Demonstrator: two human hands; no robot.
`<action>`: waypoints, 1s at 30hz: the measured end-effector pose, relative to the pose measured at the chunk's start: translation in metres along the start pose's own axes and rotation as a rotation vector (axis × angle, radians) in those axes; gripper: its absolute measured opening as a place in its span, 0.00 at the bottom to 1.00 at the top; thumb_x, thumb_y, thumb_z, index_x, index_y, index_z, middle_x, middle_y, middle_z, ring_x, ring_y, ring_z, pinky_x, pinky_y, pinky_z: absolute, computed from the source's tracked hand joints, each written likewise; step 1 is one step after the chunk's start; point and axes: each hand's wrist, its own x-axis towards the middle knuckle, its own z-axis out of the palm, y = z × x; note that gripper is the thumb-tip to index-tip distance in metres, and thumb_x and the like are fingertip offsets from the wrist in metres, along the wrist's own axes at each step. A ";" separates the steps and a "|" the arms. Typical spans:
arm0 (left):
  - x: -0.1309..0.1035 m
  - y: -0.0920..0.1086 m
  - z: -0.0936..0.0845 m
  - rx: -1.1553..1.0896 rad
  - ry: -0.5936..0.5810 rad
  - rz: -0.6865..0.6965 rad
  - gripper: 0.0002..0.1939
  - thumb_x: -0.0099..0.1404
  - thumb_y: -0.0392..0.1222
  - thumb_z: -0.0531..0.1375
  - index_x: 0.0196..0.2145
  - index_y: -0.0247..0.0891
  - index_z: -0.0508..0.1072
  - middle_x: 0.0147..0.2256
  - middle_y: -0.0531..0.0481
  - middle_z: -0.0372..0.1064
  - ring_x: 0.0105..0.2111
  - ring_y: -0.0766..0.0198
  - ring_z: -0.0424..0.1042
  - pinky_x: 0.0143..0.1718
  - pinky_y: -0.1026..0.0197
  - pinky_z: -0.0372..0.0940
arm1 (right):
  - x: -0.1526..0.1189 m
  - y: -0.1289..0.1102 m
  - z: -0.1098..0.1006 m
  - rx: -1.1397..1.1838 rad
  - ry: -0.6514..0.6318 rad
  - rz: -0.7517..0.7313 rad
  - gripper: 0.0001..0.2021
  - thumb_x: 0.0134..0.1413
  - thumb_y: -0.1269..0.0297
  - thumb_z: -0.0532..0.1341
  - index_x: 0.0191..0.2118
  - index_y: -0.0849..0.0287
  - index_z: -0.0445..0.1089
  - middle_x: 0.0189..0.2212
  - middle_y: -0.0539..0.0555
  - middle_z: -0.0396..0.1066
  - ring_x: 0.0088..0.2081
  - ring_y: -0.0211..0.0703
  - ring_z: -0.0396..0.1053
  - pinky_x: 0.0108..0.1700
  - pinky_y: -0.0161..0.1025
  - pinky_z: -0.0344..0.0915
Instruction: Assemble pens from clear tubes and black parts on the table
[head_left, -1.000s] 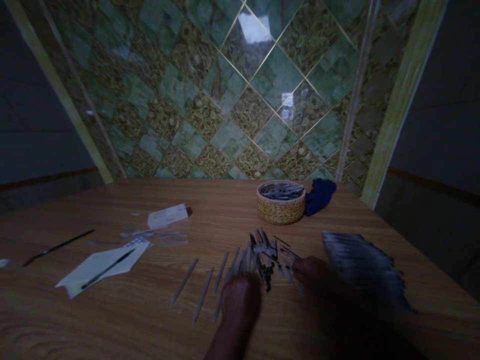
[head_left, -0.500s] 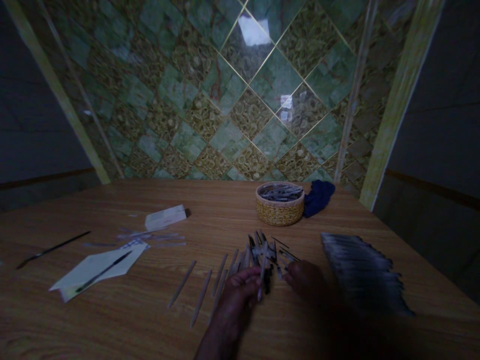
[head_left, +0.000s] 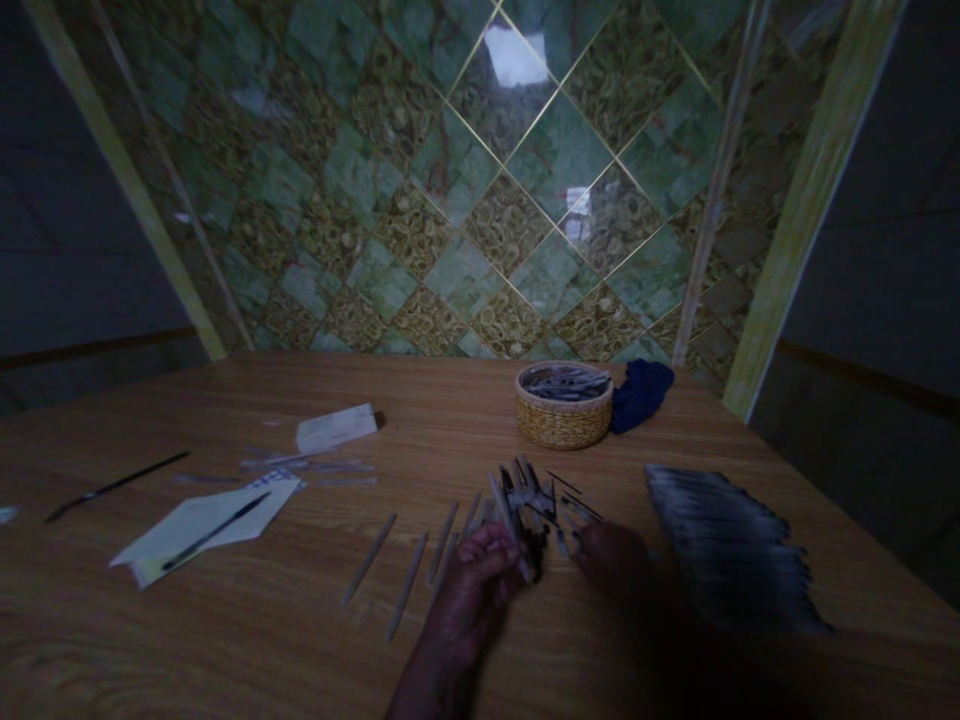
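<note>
tabletop [head_left: 262,650] with wood grain lies before us, and we take the loose heap [head_left: 529,492] of pale and dark pieces as the middle of our clock. at seven o'clock from it our left hand [head_left: 484,568] is nearly closed, thumb and fingers pinching one pale stick [head_left: 506,515] that slants up and away, its upper end at the heap's near left edge. at four o'clock our right hand [head_left: 611,560] is dark and blurred beside a few small pieces [head_left: 562,543]; we cannot tell how far open it is or whether it has hold of anything

at eight o'clock we see separate sticks [head_left: 407,585] lying slanted, apart from one another. round at twelve to one o'clock stands a woven basket [head_left: 562,422] filled with similar slender pieces [head_left: 566,381], with a dark blue cloth [head_left: 641,395] against its right side. at three to four o'clock we have a wide spread of dark slender pieces [head_left: 724,545], packed side by side, their details too dim to make out. over at nine o'clock a dark, thin tool [head_left: 217,530] rests on a pale sheet [head_left: 247,522], and farther out lies a long dark rod [head_left: 120,487]. near ten o'clock we find a whitish box [head_left: 336,428], with thin pale strips [head_left: 330,467] just on our side of it
</note>
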 end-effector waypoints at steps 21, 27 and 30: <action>-0.003 -0.004 0.004 0.085 0.017 0.070 0.12 0.43 0.31 0.69 0.27 0.33 0.72 0.25 0.49 0.74 0.23 0.68 0.68 0.20 0.69 0.56 | -0.014 -0.033 -0.010 1.766 -0.180 -0.046 0.17 0.34 0.54 0.62 0.29 0.57 0.57 0.12 0.49 0.69 0.12 0.39 0.65 0.16 0.31 0.57; -0.006 -0.002 0.011 0.071 0.030 0.100 0.12 0.42 0.32 0.69 0.24 0.34 0.70 0.25 0.48 0.74 0.22 0.68 0.68 0.19 0.69 0.56 | -0.012 -0.032 0.001 1.869 -0.163 -0.025 0.17 0.38 0.54 0.62 0.31 0.56 0.56 0.14 0.50 0.72 0.13 0.40 0.67 0.16 0.32 0.59; -0.006 -0.002 0.012 0.076 0.021 0.115 0.11 0.42 0.32 0.69 0.24 0.34 0.70 0.26 0.48 0.74 0.24 0.66 0.69 0.20 0.69 0.57 | -0.014 -0.034 -0.001 1.946 -0.129 0.003 0.18 0.37 0.54 0.63 0.29 0.56 0.55 0.14 0.49 0.72 0.14 0.40 0.67 0.16 0.31 0.58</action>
